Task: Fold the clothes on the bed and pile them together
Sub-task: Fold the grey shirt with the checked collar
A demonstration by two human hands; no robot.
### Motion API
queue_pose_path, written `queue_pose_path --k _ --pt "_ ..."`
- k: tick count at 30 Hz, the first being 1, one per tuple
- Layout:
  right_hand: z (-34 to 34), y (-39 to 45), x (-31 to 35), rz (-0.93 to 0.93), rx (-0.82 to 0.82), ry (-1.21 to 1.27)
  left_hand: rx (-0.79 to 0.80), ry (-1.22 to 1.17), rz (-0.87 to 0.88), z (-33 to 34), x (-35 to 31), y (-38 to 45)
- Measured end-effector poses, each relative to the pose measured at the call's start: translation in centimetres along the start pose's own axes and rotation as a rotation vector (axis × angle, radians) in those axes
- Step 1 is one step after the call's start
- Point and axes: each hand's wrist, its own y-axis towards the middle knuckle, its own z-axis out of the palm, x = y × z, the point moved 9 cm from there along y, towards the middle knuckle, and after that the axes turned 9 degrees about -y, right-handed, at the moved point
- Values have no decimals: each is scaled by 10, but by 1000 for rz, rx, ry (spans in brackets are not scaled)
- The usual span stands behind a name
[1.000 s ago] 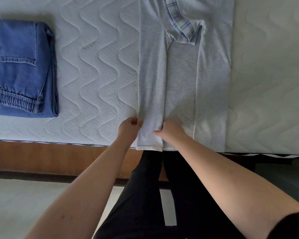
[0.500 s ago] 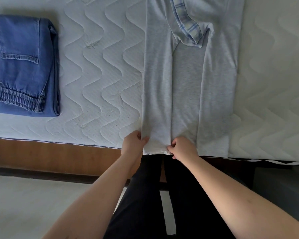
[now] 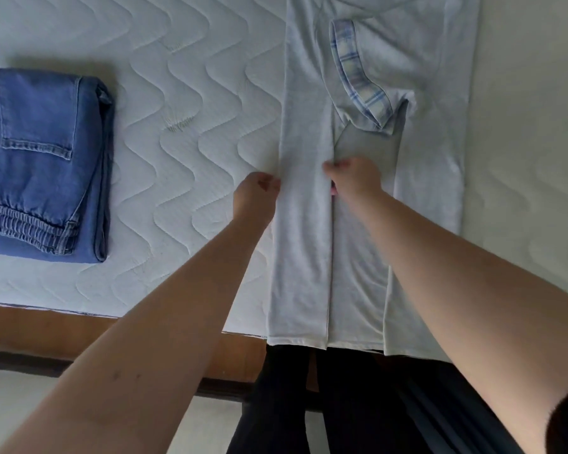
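A light grey T-shirt [image 3: 423,191] lies lengthwise on the white quilted mattress [image 3: 184,158], hem at the near edge. Both its sides are folded inward, and a sleeve with a blue plaid cuff [image 3: 358,80] lies across the top. My left hand [image 3: 258,194] is at the outer edge of the folded left panel, halfway up, fingers curled on the cloth. My right hand [image 3: 354,178] pinches the inner edge of the same panel. Folded blue jeans [image 3: 40,158] rest apart at the far left of the bed.
The wooden bed frame [image 3: 46,329] runs along the near edge of the mattress. My legs in black trousers [image 3: 341,404] stand against it, below the shirt's hem. Pale floor [image 3: 14,404] shows at the lower left.
Both hands have moved from the shirt's hem up along the folded left panel to about its middle. The view has tilted, so more of the bed shows.
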Motion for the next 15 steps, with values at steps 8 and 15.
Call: queue_pose_path --k 8,15 --pt "-7 -1 -14 72 13 160 28 144 -73 7 -14 30" --pt "-17 43 0 340 -4 599 26 88 -1 17 -51 68"
